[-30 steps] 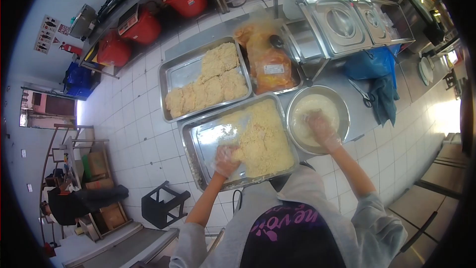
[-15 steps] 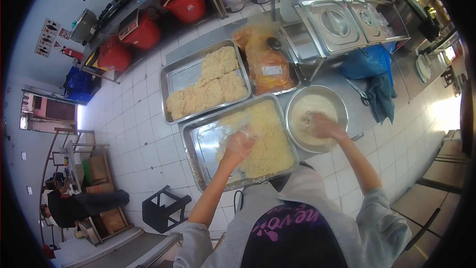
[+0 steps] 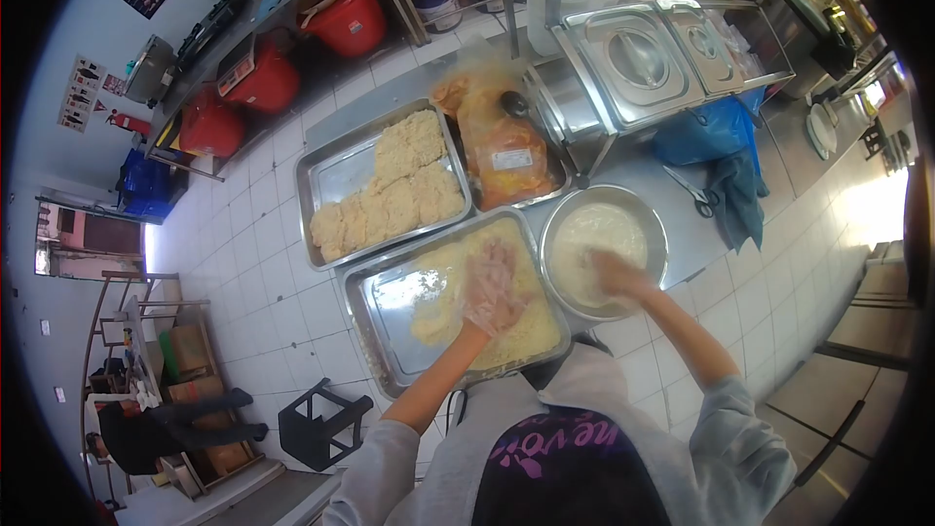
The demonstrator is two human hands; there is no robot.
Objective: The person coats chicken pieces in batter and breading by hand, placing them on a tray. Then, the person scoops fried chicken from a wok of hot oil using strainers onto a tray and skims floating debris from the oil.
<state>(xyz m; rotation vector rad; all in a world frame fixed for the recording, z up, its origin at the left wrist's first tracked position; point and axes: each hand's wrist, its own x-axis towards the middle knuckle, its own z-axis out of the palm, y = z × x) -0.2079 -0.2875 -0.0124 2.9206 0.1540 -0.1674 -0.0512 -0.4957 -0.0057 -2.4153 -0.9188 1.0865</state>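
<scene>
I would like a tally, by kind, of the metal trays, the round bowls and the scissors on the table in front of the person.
Metal trays: 3
Round bowls: 1
Scissors: 1 pair
Total: 5

**Item Count**

Quantities are as follows: two hands (image 3: 494,284), one bowl (image 3: 663,230), three metal trays (image 3: 382,300), two pan lids (image 3: 631,56), one pair of scissors (image 3: 701,199), one cloth (image 3: 737,203), three red bins (image 3: 352,21), one stool (image 3: 321,423), one fire extinguisher (image 3: 129,123), one co-worker (image 3: 146,432). The coated pieces (image 3: 401,203) merge; their number is indeterminate.
</scene>
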